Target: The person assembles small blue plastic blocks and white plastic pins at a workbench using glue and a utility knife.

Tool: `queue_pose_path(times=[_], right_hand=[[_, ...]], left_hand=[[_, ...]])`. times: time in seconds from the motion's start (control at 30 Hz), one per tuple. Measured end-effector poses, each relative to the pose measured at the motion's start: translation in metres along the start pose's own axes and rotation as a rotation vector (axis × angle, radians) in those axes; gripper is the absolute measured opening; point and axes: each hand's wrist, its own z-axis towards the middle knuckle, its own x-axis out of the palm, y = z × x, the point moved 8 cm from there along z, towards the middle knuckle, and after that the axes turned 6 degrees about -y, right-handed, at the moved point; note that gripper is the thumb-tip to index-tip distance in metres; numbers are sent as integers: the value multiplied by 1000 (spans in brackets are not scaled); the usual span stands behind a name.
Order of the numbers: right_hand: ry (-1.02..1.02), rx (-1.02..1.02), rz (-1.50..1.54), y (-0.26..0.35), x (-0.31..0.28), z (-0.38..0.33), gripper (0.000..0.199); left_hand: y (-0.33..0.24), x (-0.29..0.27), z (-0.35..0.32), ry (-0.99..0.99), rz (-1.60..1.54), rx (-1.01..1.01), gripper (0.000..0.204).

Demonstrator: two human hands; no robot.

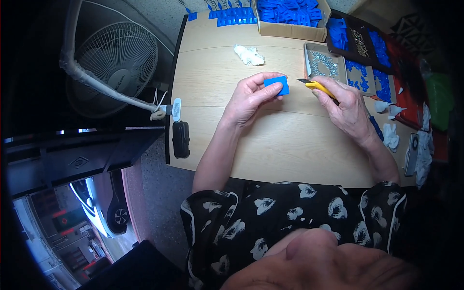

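Between the thumb and fingers of my left hand (251, 96) is a small flat blue plastic piece (276, 86), held over the middle of the table. My right hand (342, 101) grips a yellow utility knife (321, 89). Its dark blade points left toward the blue piece, with a small gap between them. Part of the knife's handle is hidden by my palm. Beyond my left hand lies a crumpled white cloth or tissue (249, 55). An open box of small metal parts (324, 65) stands just past my right hand.
A cardboard box heaped with blue plastic parts (290, 13) stands at the back, beside a row of blue pieces (237, 17). Trays of small blue parts (358, 76) line the right side. A phone (412, 153) lies at the right edge, a black case (181, 139) at the left. A fan (116, 67) stands left.
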Motion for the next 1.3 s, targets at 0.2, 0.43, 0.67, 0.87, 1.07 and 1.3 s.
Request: queue_pose_path(times=[0.2,0.43,0.67,0.87,1.07,1.3], right_hand=[[44,23,-65,5,3,3,25],[57,-61,-140,20,3,3,24],[62,-86,-194,20,4,2,24],[79,-70,-186,21,5,0,23],[64,-84,-185,20,5,-4,22],[71,-121,-216,19,3,-12,22]], left_hand=[[-5,4,-8,-6,43,7,33],[-8,6,-13,4,33,29,30],[-7,8,-13,17,31,36,28],[-4,9,-15,11,30,23,27],[-1,11,-16,15,30,12,26],[1,13,-17,19,55,12,27]])
